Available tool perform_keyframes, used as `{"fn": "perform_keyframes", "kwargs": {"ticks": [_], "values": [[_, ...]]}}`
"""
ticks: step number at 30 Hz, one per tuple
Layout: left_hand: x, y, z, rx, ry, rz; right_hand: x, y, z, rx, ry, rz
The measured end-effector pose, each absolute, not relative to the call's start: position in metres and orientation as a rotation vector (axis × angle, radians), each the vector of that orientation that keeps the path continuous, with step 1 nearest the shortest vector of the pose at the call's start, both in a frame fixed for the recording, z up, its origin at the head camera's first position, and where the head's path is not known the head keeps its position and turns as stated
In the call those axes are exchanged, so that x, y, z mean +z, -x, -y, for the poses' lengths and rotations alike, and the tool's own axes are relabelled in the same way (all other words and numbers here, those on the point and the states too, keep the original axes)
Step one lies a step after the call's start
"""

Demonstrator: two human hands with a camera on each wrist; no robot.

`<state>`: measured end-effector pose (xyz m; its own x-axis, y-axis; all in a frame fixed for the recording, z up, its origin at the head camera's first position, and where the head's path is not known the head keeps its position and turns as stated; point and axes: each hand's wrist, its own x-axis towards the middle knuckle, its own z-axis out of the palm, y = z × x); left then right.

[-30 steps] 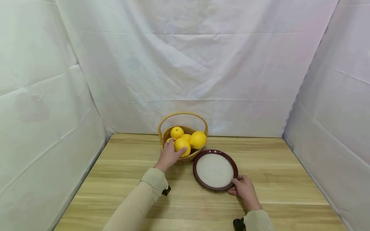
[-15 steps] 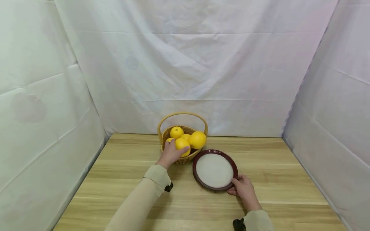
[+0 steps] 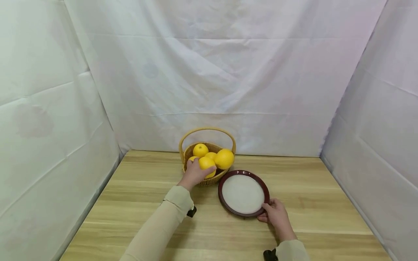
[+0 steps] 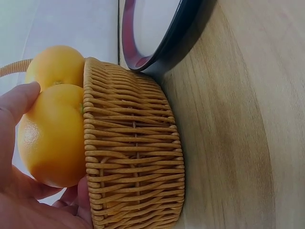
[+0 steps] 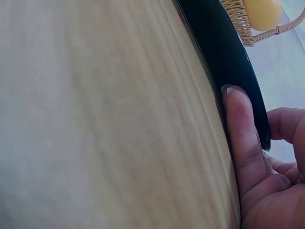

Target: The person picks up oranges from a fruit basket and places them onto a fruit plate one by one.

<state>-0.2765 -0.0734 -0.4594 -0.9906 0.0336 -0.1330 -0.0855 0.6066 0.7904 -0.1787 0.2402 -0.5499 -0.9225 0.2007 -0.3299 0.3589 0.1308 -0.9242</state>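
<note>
My left hand (image 3: 194, 174) grips a yellow-orange orange (image 4: 53, 138) at the front of a wicker basket (image 4: 133, 152), thumb on one side and fingers round the other. The fruit still sits within the basket, level with its rim. Several more oranges (image 3: 224, 158) lie around it. At the right, my right hand (image 3: 276, 214) pinches the near right rim of a round plate (image 3: 243, 194) with a white middle and a dark red border. Its thumb lies on top of the rim, and in the right wrist view a finger reaches along the plate's dark underside (image 5: 228, 57).
The basket's arched handle (image 3: 207, 128) rises above the fruit. Basket and plate stand close together on a wooden table (image 3: 143, 203). White cloth (image 3: 209, 72) hangs behind the table and along both sides.
The left hand has shifted slightly to the right around the orange, its thumb lying farther across the fruit. The right hand and the plate hold their places.
</note>
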Motion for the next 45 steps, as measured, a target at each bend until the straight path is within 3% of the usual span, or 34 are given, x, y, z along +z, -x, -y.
{"fn": "perform_keyframes", "kwargs": {"ticks": [45], "values": [[-0.484,0.286,0.074,1.505,-0.031,-2.769,-0.558,0.189,-0.242,-1.959,-0.589,-2.268]]}}
